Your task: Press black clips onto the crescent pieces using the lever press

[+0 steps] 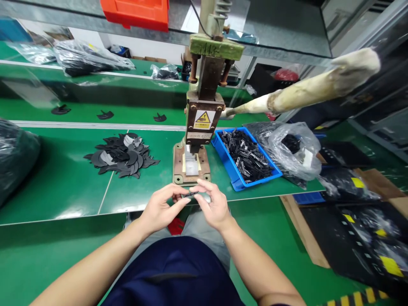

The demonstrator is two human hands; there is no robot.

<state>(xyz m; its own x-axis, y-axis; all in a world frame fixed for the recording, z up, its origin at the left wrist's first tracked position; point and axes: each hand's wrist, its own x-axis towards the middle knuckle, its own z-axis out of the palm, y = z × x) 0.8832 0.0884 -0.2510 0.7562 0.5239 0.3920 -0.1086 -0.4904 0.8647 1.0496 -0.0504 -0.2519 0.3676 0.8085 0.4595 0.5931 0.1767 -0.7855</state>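
A small black part point(190, 194) is held between my two hands in front of the press. My left hand point(162, 206) pinches its left end, and my right hand point(213, 204) has thumb and fingers at its right end. Just beyond my fingers stands the hand press point(205, 117), its metal base point(179, 163) bearing a light plate. To the left lies a pile of curved black and grey pieces point(123, 155). On the right a blue bin point(239, 183) is full of small black parts point(245, 153).
The press's long wrapped lever point(299, 89) reaches up to the right. Plastic bags stand at the far left point(15, 157) and right of the bin point(295, 148). Several black pieces lie on the belt point(105, 114) behind. A red bin point(137, 12) hangs above.
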